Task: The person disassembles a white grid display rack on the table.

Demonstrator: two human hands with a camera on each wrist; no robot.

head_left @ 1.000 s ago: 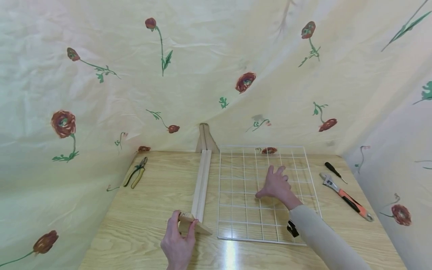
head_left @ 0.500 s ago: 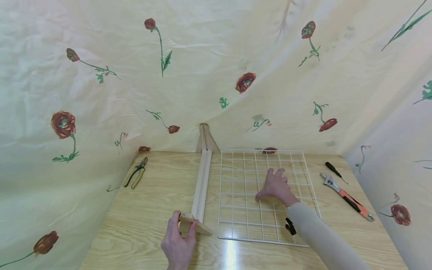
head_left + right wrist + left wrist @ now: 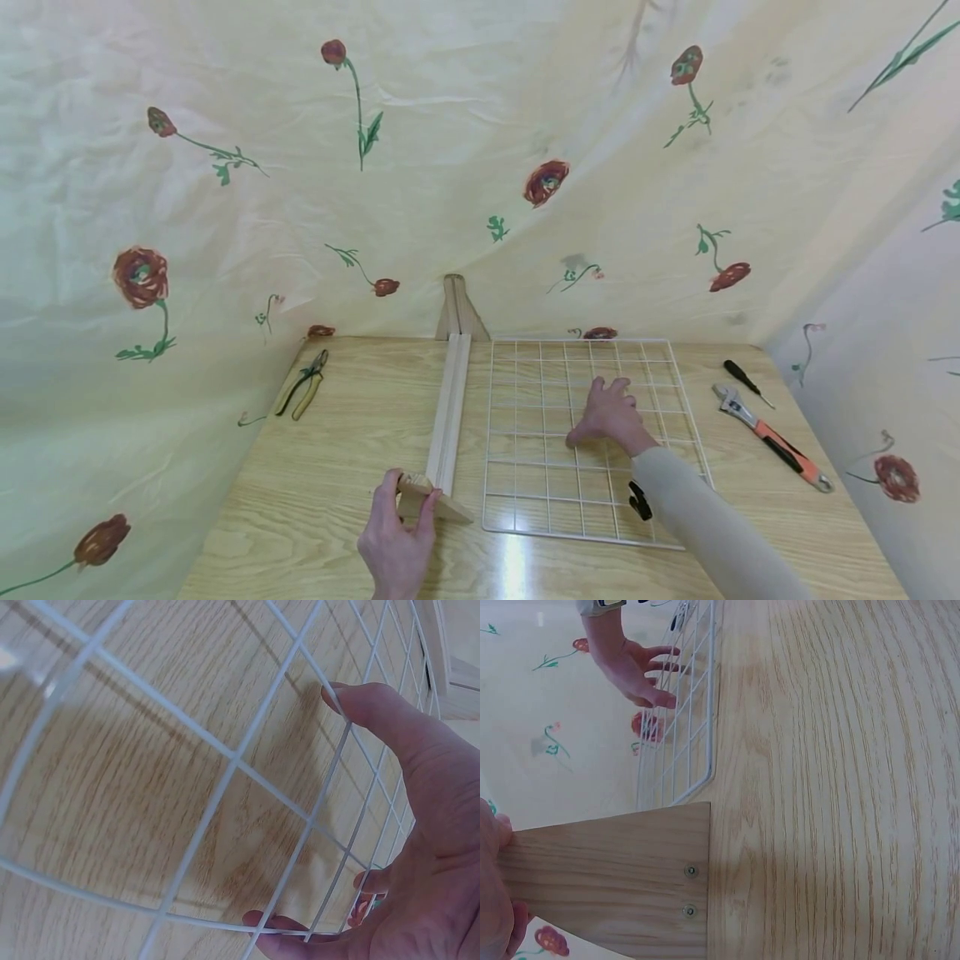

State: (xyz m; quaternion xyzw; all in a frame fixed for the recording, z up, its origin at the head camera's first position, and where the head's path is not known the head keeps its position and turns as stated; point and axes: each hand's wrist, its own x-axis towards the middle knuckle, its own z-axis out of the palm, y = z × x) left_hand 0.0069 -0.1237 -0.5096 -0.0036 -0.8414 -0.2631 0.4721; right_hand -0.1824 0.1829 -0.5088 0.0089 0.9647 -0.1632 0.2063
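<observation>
My left hand [image 3: 397,537] pinches the near trapezoid end board [image 3: 622,877] of a wooden stand. A long grooved wooden rail [image 3: 448,417] runs from it to a matching far end board [image 3: 459,310] by the back cloth. Two screw heads show on the near board in the left wrist view. My right hand [image 3: 611,417] grips a white wire grid panel [image 3: 528,489], its thumb and fingers spread across several squares. In the right wrist view its thumb [image 3: 367,701] and fingertips hook at the wires. The panel lies low over the table, right of the rail.
Pliers [image 3: 302,385] lie on the wooden table [image 3: 322,475] at the left. A screwdriver [image 3: 746,382] and an adjustable wrench [image 3: 772,437] lie at the right. Flowered cloth [image 3: 450,208] hangs behind and at both sides. A small black piece [image 3: 640,502] sits beside the right sleeve.
The grid panel's far edge has come down and nearer, so the panel sits lower. My right hand has shifted slightly downward in the head view with it. My left hand keeps its place.
</observation>
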